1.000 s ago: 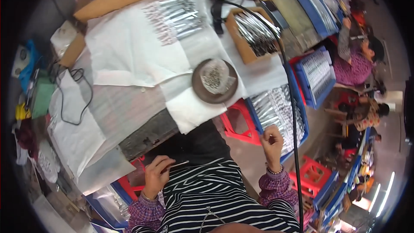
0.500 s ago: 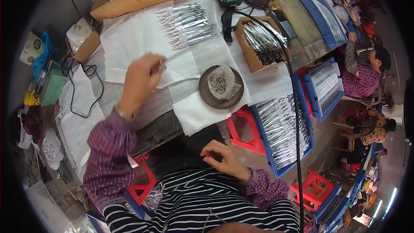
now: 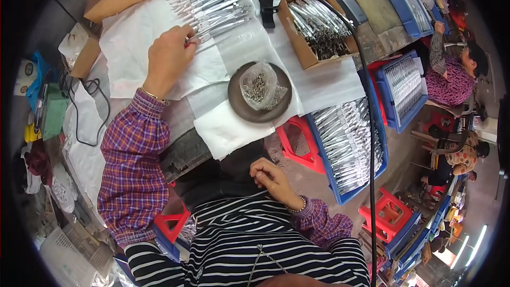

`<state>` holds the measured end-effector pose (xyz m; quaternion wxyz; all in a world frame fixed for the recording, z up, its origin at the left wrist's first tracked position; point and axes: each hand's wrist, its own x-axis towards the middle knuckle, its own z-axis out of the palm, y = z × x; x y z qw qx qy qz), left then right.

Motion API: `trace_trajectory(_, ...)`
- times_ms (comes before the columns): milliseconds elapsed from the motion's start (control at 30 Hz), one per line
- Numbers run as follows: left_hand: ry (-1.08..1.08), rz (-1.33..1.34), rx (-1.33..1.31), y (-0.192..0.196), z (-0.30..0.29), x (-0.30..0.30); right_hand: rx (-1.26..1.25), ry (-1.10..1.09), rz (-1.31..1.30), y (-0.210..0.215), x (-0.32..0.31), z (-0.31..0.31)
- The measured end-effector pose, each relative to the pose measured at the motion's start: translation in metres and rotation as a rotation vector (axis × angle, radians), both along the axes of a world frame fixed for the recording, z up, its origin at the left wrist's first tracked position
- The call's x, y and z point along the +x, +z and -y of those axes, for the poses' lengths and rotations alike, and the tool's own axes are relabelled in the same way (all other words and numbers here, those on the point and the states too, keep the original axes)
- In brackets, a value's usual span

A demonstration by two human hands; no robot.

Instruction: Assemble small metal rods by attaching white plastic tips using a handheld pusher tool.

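Observation:
My left hand (image 3: 169, 58) is at the near end of a row of slender silver metal pieces (image 3: 212, 8) on white sheeting. Its fingers are closed on the tip of the nearest piece, with a small red spot at the fingertips. Low in front of my striped top, my right hand (image 3: 274, 182) is curled with thumb and fingers together. Whatever it may hold is hidden. Between the hands and to the far side sits a round dark dish (image 3: 237, 107), carrying a clear plastic bag (image 3: 260, 86) of tiny metal parts.
A cardboard box (image 3: 298, 48) of similar silver pieces stands right of the dish. Beyond the table edge, a blue tray (image 3: 340, 194) full of them rests by a red stool (image 3: 297, 146). A black cable (image 3: 366, 127) hangs across the right side. Co-workers sit farther right.
My left hand has moved away from me to the row and closed on a piece there. My right hand stays curled by my lap. The whole view has shifted slightly.

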<state>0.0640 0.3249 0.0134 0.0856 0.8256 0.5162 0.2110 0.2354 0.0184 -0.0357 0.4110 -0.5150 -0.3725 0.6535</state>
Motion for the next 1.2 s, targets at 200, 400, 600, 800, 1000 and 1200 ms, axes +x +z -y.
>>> trace_trajectory(200,0.012,0.064,0.019,-0.006,-0.003,-0.001,-0.174,-0.111,-0.278,-0.013,0.004,0.001)
trace_trajectory(400,0.015,0.436,-0.100,-0.002,-0.008,-0.028,-0.358,-0.308,-0.781,-0.003,0.006,-0.003)
trace_trajectory(600,0.150,0.572,-0.435,0.041,0.044,-0.066,-0.371,-0.355,-1.231,-0.008,0.015,-0.002)
trace_trajectory(800,0.242,0.510,-0.648,0.058,0.128,-0.115,-0.366,-0.386,-1.298,-0.006,0.014,-0.003)
trace_trajectory(1000,0.259,0.514,-0.832,0.061,0.193,-0.132,-0.400,-0.404,-1.261,-0.003,0.011,-0.003)
trace_trajectory(1200,0.074,0.480,-0.826,0.042,0.228,-0.136,-0.357,-0.356,-1.287,-0.006,0.009,0.002)
